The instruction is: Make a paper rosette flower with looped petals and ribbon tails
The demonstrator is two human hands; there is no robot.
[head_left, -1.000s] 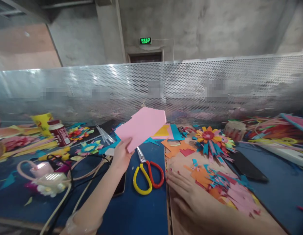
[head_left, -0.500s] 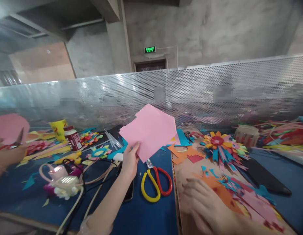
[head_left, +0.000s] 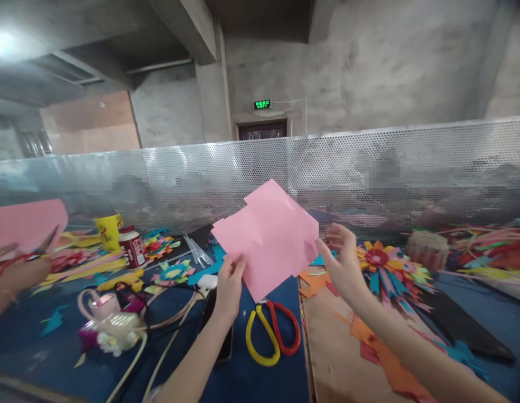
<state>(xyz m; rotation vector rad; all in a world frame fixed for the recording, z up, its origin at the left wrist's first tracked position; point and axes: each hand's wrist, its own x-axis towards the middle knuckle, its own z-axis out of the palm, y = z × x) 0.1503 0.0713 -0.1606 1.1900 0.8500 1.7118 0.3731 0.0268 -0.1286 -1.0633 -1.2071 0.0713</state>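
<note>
A sheet of pink paper (head_left: 270, 240) with notched, cut edges is raised above the table. My left hand (head_left: 230, 285) pinches it by the lower left edge, thumb on the near face. At the paper's right edge is my right hand (head_left: 343, 263), fingers apart and half curled. Its thumb tip reaches that edge; whether it touches I cannot tell. Just below the paper lie scissors with one yellow and one red handle (head_left: 263, 338); their blades are hidden behind the sheet. A dark phone (head_left: 226, 341) lies partly under my left forearm.
On the left, another person's hand (head_left: 27, 277) holds scissors at pink paper (head_left: 28, 224). Cables and a power strip (head_left: 117, 330), a brown bottle (head_left: 131, 246) and a yellow cup (head_left: 109, 230) stand nearby. To the right are a paper flower (head_left: 377, 257) and orange scraps (head_left: 381, 358). A perforated metal screen (head_left: 201, 179) runs behind.
My right hand has risen from the board on the right to the paper's right edge. The pink paper has shifted slightly right and turned in my left hand. The view has tilted up a little.
</note>
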